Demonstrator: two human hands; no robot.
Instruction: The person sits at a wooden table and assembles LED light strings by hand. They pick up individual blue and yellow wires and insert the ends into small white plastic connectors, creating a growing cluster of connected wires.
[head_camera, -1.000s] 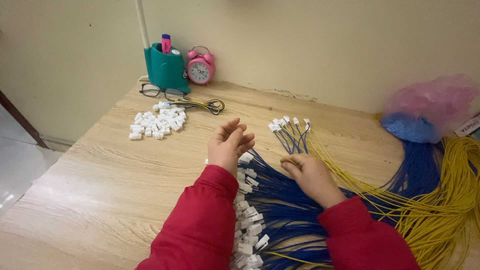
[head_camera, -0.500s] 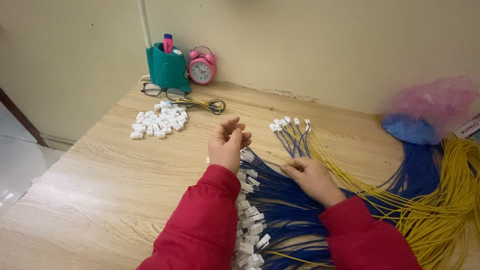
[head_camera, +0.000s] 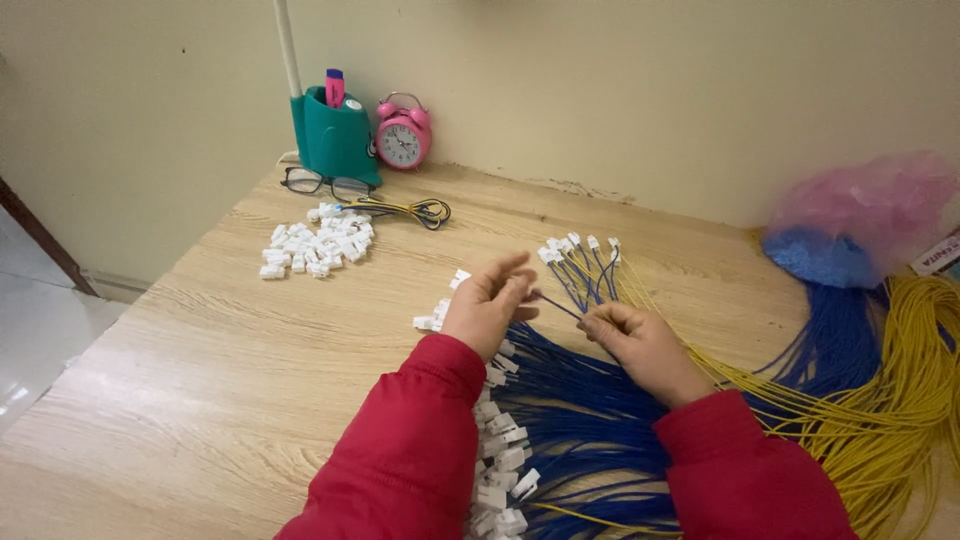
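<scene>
Since a second ago your right hand (head_camera: 640, 340) has lifted off the blue wires (head_camera: 580, 420) and now pinches one wire (head_camera: 560, 304), whose tip meets your left hand (head_camera: 490, 300), fingers closed on it; a connector there I can't confirm. Fitting seems underway: seat it next. Farther off, loose connectors (head_camera: 315, 243) lie near the table's (head_camera: 200, 370) back edge; the teal holder (head_camera: 335, 140) contains a pink pen (head_camera: 334, 87).

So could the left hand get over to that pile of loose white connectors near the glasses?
Probably yes: the left hand has bare tabletop between it and the pile of white connectors, with nothing in between.
</scene>
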